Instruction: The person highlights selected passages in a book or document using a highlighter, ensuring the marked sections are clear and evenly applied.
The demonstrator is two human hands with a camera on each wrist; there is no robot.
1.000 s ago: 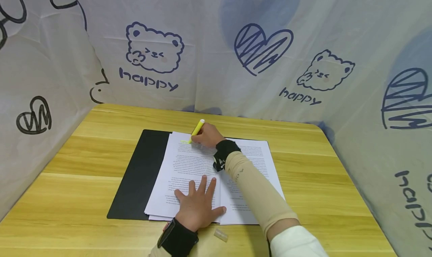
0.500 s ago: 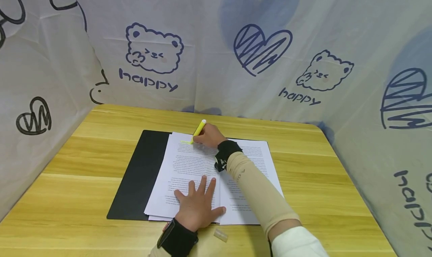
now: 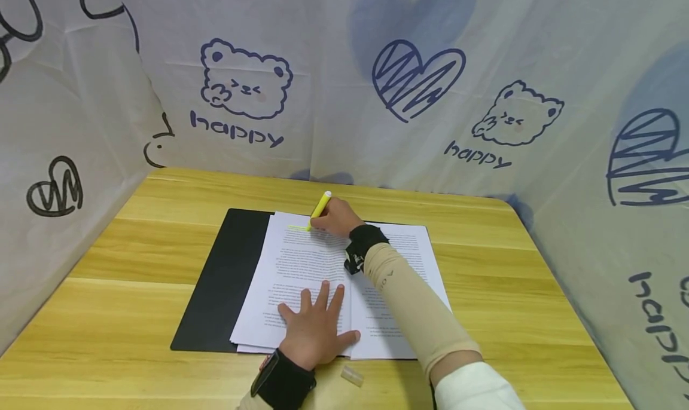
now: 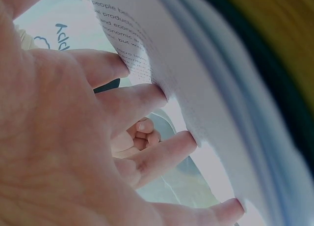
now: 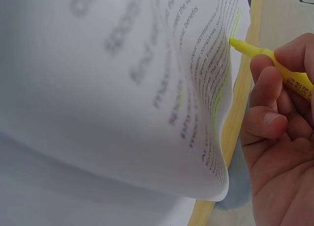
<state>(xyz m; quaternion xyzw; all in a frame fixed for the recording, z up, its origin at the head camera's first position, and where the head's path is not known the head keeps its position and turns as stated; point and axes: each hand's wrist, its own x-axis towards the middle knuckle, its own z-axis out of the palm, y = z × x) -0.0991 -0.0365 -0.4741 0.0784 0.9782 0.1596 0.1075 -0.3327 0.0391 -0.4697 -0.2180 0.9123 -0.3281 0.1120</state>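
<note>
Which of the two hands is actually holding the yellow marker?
The right hand, at the page's far edge, pinches the yellow highlighter. The left hand lies flat on the papers.

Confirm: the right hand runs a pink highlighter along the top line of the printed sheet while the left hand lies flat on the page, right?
Not pink: the highlighter in the right hand is yellow, as the head view shows. The left hand does lie flat on the printed white sheet.

The pen is yellow. The paper is white with black words, on a black mat. The table is yellow wood.
</note>
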